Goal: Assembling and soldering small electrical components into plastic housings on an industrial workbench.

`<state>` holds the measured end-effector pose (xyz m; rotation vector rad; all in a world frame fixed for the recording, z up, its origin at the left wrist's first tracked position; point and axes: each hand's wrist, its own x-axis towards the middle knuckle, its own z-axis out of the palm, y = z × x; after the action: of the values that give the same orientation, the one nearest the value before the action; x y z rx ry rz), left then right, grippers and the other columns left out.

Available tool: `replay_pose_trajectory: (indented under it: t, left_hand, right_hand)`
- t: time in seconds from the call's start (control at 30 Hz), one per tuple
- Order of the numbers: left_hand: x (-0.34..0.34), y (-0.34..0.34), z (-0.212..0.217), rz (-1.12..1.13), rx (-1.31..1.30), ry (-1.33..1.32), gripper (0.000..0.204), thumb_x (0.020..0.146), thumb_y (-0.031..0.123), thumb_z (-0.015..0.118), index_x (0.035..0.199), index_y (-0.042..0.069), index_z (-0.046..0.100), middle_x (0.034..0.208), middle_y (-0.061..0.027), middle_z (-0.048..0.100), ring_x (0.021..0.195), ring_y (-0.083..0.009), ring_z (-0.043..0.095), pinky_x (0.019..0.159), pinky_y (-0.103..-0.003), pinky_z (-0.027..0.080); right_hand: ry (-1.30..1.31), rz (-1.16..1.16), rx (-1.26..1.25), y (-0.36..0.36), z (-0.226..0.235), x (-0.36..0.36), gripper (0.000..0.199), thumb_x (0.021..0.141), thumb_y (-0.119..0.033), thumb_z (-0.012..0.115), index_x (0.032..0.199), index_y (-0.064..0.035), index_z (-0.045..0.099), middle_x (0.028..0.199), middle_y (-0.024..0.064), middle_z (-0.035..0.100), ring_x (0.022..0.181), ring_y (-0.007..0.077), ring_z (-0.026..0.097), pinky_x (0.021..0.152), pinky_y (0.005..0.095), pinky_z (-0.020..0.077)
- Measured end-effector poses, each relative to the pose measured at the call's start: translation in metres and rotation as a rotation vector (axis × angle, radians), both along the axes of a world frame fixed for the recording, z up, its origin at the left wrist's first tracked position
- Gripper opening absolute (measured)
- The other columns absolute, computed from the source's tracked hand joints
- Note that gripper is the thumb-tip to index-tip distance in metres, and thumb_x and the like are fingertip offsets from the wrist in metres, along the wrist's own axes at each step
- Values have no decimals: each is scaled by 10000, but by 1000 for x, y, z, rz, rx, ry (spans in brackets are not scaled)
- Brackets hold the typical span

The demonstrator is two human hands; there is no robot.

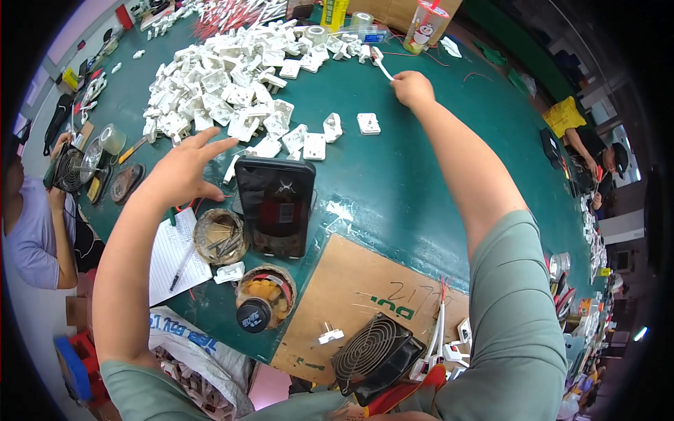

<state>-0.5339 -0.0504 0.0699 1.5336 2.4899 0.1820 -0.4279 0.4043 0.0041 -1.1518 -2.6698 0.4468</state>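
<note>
My right hand (413, 89) is stretched to the far side of the green table, its fingers closed on a white cable (382, 68). The cable's far end has a small white piece on it, beside the edge of a large heap of white plastic plug housings (217, 81). My left hand (184, 170) is open with its fingers spread, above the near left edge of that heap, and nothing shows in it. Just right of it a dark phone (275, 207) stands upright. One square white housing (368, 124) lies apart from the heap.
Near the phone are a bowl of small metal parts (220, 237), a jar with a black cap (265, 298) and a lined notebook (172, 256). A cardboard sheet (337, 281) carries a black fan (377, 351). A drink cup (426, 27) stands far off. Other people sit left and right.
</note>
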Motion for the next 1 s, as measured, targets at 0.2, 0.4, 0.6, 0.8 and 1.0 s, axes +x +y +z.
replay_pose_trajectory:
  t: [0.2, 0.4, 0.6, 0.8, 1.0]
  left_hand:
    - [2, 25, -20, -90, 30, 271, 946, 547, 61, 839, 1374, 340, 473, 1560, -87, 192, 1426, -377, 208, 1123, -537, 274]
    - [-21, 28, -27, -9, -9, 280, 736, 699, 46, 746, 1325, 367, 530, 1560, -58, 213, 1432, -374, 197, 1125, -560, 259]
    - [-44, 41, -42, 60, 128, 258, 578, 770, 351, 739, 1313, 392, 544, 1537, -109, 275, 1419, -410, 206, 1080, -619, 277]
    - [-76, 55, -66, 203, 161, 368, 512, 818, 423, 689, 1305, 449, 531, 1533, -111, 280, 1422, -387, 212, 1029, -692, 281]
    - [-101, 64, -66, 409, 131, 394, 503, 832, 399, 680, 1313, 412, 536, 1543, -73, 269, 1411, -381, 239, 1015, -683, 310]
  right_hand:
    - [87, 59, -37, -68, -4, -61, 251, 762, -170, 590, 965, -166, 738, 1054, 99, 691, 978, 307, 652, 855, 392, 522]
    - [177, 213, 27, -141, -10, -100, 216, 747, -144, 592, 913, -120, 727, 990, 129, 698, 945, 329, 660, 835, 401, 529]
    - [166, 334, 66, -168, -1, -117, 227, 736, -154, 596, 915, -119, 731, 975, 119, 703, 928, 334, 662, 822, 404, 530]
    - [176, 453, 61, -186, 18, -131, 247, 752, -186, 574, 933, -138, 735, 969, 106, 706, 935, 306, 662, 826, 397, 527]
    - [353, 368, 184, -170, 38, -109, 248, 839, -274, 545, 983, -187, 727, 1000, 91, 695, 941, 323, 650, 816, 414, 522]
